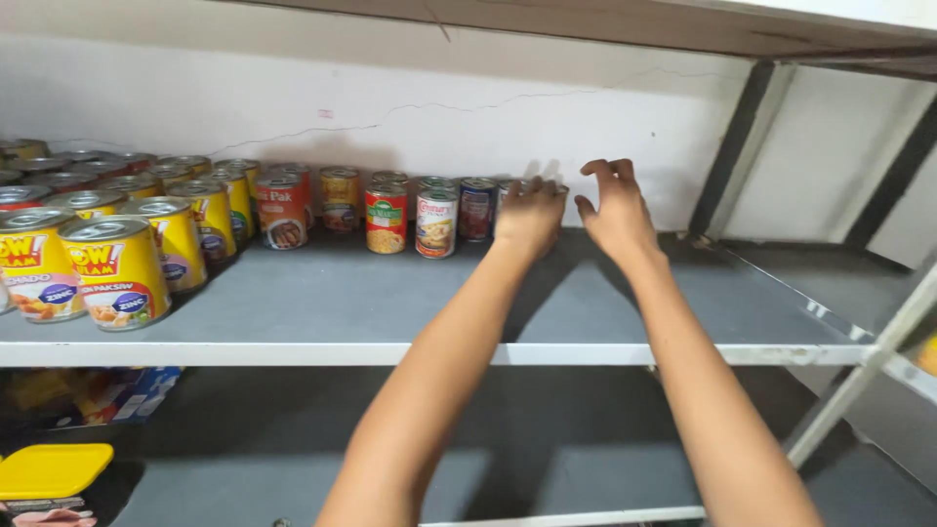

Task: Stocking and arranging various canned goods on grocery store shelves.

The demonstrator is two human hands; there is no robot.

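1. Can (506,195) at the right end of the back row, upright on the grey shelf (410,303), against the white wall (390,107); mostly hidden behind the left hand (530,217), lid sealed, contents unseen.
2. Left hand wrapped over that can, fingers curled on its top and side; grip closed around it, though blur hides the fingertips.
3. Right hand (613,213) just beside, to the right, lifted slightly off the shelf; fingers bent into a loose claw, thumb apart, grip half open and holding nothing.
4. Next along the back row, going left: dark-labelled can (476,209), white-labelled can (436,223) standing a little forward, red and green can (386,219), orange can (340,199), red can (284,211). All upright, all sealed.
5. Farther left, yellow cans (117,271) packed in several rows up to the front edge of the shelf, silver lids closed, pictures of food on the labels.
6. Right part of the shelf bare, ending at a dark metal upright (732,146).
7. On the lower shelf (293,439), a blue carton (107,395) with bright packets inside, too dim to tell apart, and a yellow lidded box (51,468) at the left corner.
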